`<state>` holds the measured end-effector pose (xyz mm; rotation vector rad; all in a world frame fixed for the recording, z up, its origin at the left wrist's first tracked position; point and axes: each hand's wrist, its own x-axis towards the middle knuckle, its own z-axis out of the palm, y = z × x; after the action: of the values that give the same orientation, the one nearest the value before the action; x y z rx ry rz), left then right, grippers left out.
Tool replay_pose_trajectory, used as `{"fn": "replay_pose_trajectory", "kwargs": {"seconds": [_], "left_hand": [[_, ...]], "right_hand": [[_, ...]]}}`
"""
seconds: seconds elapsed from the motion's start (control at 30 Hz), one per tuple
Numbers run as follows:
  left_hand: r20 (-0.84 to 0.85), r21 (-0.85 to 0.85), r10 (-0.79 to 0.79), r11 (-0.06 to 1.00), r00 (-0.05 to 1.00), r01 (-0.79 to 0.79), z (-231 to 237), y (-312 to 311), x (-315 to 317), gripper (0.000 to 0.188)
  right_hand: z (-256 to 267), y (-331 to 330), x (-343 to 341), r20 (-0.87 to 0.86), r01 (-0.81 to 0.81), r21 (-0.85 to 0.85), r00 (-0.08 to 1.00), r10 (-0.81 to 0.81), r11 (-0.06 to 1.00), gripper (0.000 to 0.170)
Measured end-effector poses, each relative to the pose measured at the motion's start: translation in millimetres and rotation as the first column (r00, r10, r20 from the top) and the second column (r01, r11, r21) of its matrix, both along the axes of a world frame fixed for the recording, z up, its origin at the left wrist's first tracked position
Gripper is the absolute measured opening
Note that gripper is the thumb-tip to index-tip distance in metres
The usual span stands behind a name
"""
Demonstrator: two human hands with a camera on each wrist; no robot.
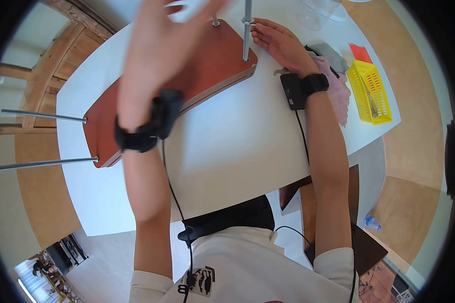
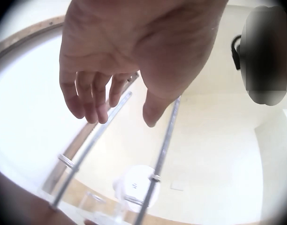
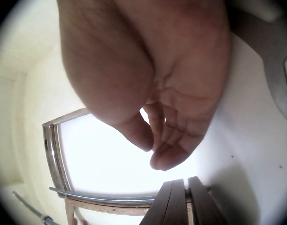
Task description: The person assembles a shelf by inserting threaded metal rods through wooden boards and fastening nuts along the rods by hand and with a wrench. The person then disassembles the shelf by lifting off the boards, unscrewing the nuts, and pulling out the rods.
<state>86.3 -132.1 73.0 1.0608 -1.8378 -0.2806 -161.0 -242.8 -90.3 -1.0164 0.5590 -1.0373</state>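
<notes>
A red-brown board [image 1: 207,65] lies on the white table with upright metal rods at its corners. My left hand [image 1: 162,50], blurred, is raised over the board; in the left wrist view the same hand [image 2: 139,51] has loosely bent, parted fingers and holds nothing. Two rods stand beyond it, each carrying a nut [image 2: 155,178]. Beside the board's right end, my right hand [image 1: 283,48] is near a rod [image 1: 246,40] with a nut partway up. In the right wrist view that hand [image 3: 167,79] has its thumb near its bent fingertips, with nothing visible between them.
A grey metal tool [image 3: 270,51] lies beside my right hand. Right of my wrist are a pink cloth [image 1: 336,91], a grey cloth [image 1: 332,56] and a yellow basket [image 1: 356,93] with metal items. A red piece [image 1: 360,53] and clear containers [image 1: 311,15] are farther back.
</notes>
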Motion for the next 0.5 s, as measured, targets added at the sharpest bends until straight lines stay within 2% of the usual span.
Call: {"fn": "replay_pose_trajectory", "kwargs": {"seconds": [0.03,0.07,0.13,0.17,0.23,0.27,0.3,0.37,0.4,0.47,0.5], "left_hand": [[0.064,0.12,0.033,0.992,0.997,-0.04,6.7,17.3,-20.9,0.061],[-0.022,0.303,-0.045,0.952,0.999,0.05,7.7,19.8,-31.8,0.065],[0.002,0.468,-0.111,0.879,0.994,0.098,19.0,23.9,-34.5,0.069],[0.003,0.467,-0.106,0.879,0.994,0.092,11.2,18.2,-28.6,0.069],[0.155,0.183,0.006,0.982,0.988,-0.035,-10.5,0.8,-6.2,0.063],[0.104,0.206,-0.044,0.978,0.994,0.022,-3.8,1.8,8.6,0.051],[0.116,0.193,0.043,0.979,0.992,-0.065,-6.7,-3.0,24.3,0.041],[0.11,0.118,0.168,0.976,0.98,-0.18,3.2,-3.7,44.0,0.039],[0.113,0.119,0.16,0.978,0.981,-0.173,2.8,-3.9,42.8,0.039],[0.004,0.162,0.141,0.977,0.99,-0.14,4.3,-0.4,37.6,0.04],[0.021,0.17,0.116,0.978,0.993,-0.118,5.1,0.0,22.9,0.043]], "right_hand": [[-0.9,-1.0,-0.5,0.024,0.01,0.025,1.0,-0.01,1.0,0.036],[0.8,1.2,0.8,0.024,0.001,0.023,1.0,-0.002,1.0,0.036],[3.6,7.6,1.9,0.025,0.107,0.033,0.994,-0.107,0.994,0.037],[3.3,5.2,2.1,0.027,0.102,0.032,0.994,-0.102,0.994,0.037],[0.3,0.1,-0.1,0.016,0.02,0.021,1.0,-0.021,1.0,0.036],[1.4,1.1,0.2,0.023,0.031,0.024,0.999,-0.031,0.999,0.036],[5.1,2.5,2.4,-0.003,0.028,0.011,1.0,-0.028,1.0,0.036],[5.9,4.1,3.5,-0.027,0.034,0.001,0.999,-0.034,0.999,0.035],[5.8,3.7,4.0,-0.022,0.024,-0.012,0.999,-0.024,1.0,0.034],[5.4,3.9,2.7,-0.017,0.014,-0.023,1.0,-0.015,1.0,0.033],[5.3,3.7,1.9,-0.015,0.007,-0.014,1.0,-0.007,1.0,0.034]]}}
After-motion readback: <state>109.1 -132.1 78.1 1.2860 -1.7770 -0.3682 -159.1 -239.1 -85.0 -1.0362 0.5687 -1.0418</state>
